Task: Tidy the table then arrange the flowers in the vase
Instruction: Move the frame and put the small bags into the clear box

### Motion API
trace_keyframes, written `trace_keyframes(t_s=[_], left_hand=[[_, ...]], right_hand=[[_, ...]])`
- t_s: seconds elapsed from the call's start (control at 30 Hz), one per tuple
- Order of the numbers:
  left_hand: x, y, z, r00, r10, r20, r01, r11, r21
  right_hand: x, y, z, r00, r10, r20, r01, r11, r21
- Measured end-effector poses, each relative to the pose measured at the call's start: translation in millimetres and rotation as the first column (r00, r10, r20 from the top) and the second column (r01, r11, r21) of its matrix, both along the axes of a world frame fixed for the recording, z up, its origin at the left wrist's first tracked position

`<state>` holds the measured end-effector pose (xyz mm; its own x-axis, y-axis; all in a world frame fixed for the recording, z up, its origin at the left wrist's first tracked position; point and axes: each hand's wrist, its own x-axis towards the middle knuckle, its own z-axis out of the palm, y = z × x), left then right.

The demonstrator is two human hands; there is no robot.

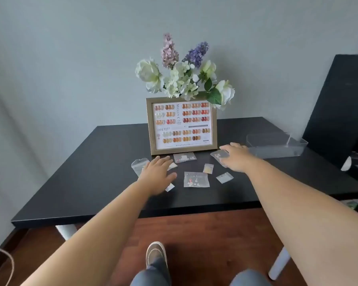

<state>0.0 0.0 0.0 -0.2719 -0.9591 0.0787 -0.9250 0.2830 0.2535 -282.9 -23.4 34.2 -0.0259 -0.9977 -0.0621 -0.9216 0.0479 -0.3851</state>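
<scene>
Several small clear plastic packets lie scattered on the black table (pixel 87 182) in front of a framed nail colour chart (pixel 181 124). My left hand (pixel 157 174) lies flat, fingers straight, over packets beside a clear packet (pixel 137 164) at the left. My right hand (pixel 237 156) rests with straight fingers on another packet (pixel 218 156). Between the hands lie a packet (pixel 184 157), a yellow packet (pixel 208 168), a larger packet with small flowers (pixel 196 179) and a small one (pixel 224 177). White and purple flowers (pixel 184 77) stand behind the frame; the vase is hidden.
A clear plastic tray (pixel 277 145) sits at the table's right side. A black panel (pixel 339 108) leans to the right of the table. Wooden floor, white table legs and my shoe (pixel 156 254) show below the near edge.
</scene>
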Motion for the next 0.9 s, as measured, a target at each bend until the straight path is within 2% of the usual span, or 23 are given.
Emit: trace_keyframes(t_s=[0.1, 0.23, 0.27, 0.37, 0.43, 0.8, 0.9], left_hand=[[8, -6, -15, 1.000, -0.026, -0.006, 0.026, 1.000, 0.015], [16, -16, -28, 0.998, -0.009, -0.064, 0.012, 0.999, 0.053], [17, -19, -30, 0.997, -0.004, -0.077, 0.008, 0.999, 0.052], [18, -20, -39, 0.998, -0.011, -0.057, 0.013, 0.999, 0.047], [20, -15, -41, 0.999, -0.009, -0.036, 0.010, 0.999, 0.035], [20, -16, -43, 0.997, 0.030, -0.067, -0.028, 0.999, 0.030], [20, -13, -41, 0.991, 0.040, -0.129, -0.038, 0.999, 0.018]], right_hand=[[-11, -3, -24, 0.997, -0.067, 0.042, 0.067, 0.998, 0.014], [-26, -9, -58, 0.981, -0.095, 0.172, 0.101, 0.994, -0.029], [-27, -11, -63, 0.984, -0.090, 0.155, 0.098, 0.994, -0.046], [-30, -14, -78, 0.996, -0.061, -0.066, 0.055, 0.994, -0.091], [-30, -8, -82, 0.991, -0.055, -0.121, 0.040, 0.992, -0.122], [-31, -4, -83, 0.987, -0.060, -0.152, 0.043, 0.993, -0.113], [-30, -2, -79, 0.989, -0.053, -0.137, 0.038, 0.993, -0.115]])
